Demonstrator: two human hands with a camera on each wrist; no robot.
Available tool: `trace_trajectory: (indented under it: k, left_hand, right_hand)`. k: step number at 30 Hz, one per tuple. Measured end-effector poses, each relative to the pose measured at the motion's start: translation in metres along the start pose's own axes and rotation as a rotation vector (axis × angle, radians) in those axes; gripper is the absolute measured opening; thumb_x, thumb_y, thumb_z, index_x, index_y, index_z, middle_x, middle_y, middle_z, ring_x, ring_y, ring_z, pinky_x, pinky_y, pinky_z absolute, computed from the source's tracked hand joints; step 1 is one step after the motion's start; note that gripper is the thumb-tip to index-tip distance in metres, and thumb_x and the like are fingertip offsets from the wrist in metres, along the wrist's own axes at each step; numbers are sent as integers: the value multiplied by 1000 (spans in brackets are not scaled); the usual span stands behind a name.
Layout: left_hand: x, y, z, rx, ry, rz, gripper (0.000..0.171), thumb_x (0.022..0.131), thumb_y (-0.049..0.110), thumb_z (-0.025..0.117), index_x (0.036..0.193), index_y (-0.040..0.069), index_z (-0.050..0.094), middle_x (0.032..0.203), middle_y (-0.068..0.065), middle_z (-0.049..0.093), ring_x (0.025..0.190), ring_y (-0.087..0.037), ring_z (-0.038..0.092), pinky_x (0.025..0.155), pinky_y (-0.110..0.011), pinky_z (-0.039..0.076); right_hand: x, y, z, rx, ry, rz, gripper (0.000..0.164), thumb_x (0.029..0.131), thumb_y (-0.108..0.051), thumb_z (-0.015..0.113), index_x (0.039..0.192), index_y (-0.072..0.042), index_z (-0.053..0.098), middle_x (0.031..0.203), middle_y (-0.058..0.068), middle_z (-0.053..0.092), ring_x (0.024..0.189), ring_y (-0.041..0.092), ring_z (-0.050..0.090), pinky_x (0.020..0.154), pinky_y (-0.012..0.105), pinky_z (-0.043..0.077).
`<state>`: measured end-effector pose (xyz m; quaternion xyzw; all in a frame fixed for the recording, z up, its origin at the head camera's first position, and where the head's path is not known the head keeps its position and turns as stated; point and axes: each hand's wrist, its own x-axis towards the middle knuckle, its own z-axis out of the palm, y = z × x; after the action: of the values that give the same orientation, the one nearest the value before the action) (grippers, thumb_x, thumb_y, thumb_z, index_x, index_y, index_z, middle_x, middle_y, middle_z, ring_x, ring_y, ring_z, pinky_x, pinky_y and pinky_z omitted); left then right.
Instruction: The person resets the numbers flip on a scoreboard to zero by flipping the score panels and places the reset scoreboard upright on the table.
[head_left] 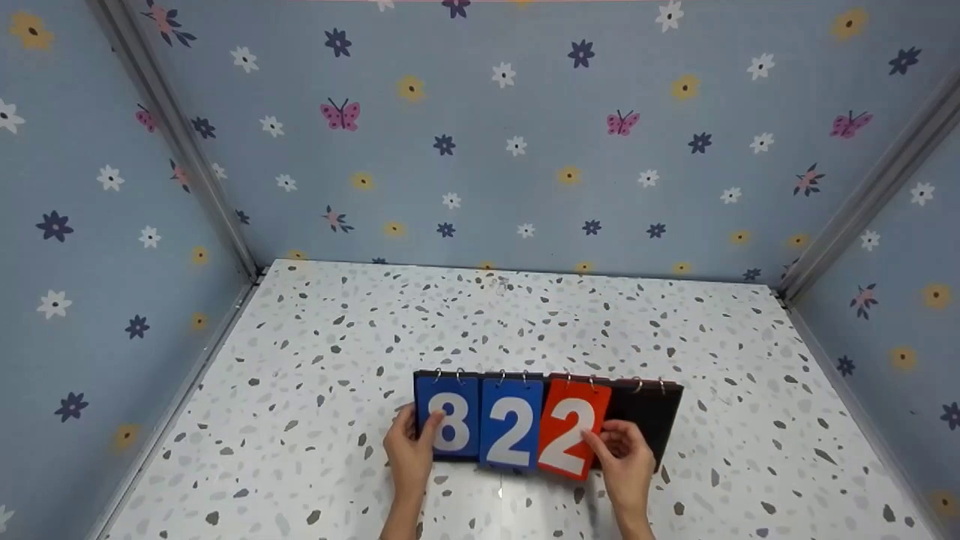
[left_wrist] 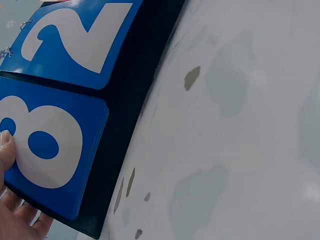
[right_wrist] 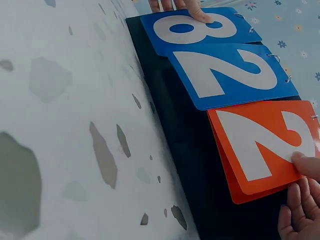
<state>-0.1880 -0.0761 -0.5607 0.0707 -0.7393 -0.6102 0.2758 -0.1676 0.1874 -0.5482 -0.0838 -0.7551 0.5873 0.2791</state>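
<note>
A black flip scoreboard [head_left: 651, 416] is tilted up above the table, with number cards hanging from metal rings. My left hand [head_left: 411, 452] grips its left end, thumb on the blue 8 card [left_wrist: 45, 145] and fingers behind the board. Beside that hangs a blue 2 card [head_left: 511, 424]. My right hand [head_left: 628, 463] pinches the red 2 card [right_wrist: 250, 150] by its right side, thumb on the front and fingers curled behind. This card is swung askew and lifted off the board, with another red card showing under its edge. The far-right section shows bare black below its rings.
The board stands over a white speckled tabletop [head_left: 480, 322]. Blue panels with flowers and butterflies [head_left: 480, 112] enclose it at the back and both sides, joined by grey metal corner posts [head_left: 180, 142].
</note>
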Motion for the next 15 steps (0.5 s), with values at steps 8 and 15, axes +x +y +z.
trace_trajectory:
  k: [8, 15]
  left_hand:
    - [0, -5, 1, 2, 4, -5, 26, 77, 16, 72, 94, -1, 63, 86, -9, 65, 79, -18, 62, 70, -23, 49]
    - [0, -2, 0, 5, 6, -23, 25, 76, 15, 73, 93, -1, 63, 85, -8, 65, 80, -17, 61, 71, -24, 49]
  right_hand:
    - [-4, -13, -8, -24, -43, -3, 33, 71, -1, 75, 97, 3, 56, 71, 10, 64, 62, 12, 60, 56, 18, 48]
    - [1, 50, -19, 9, -121, -89, 18, 80, -11, 69, 97, -10, 66, 82, 7, 66, 63, 17, 61, 48, 22, 48]
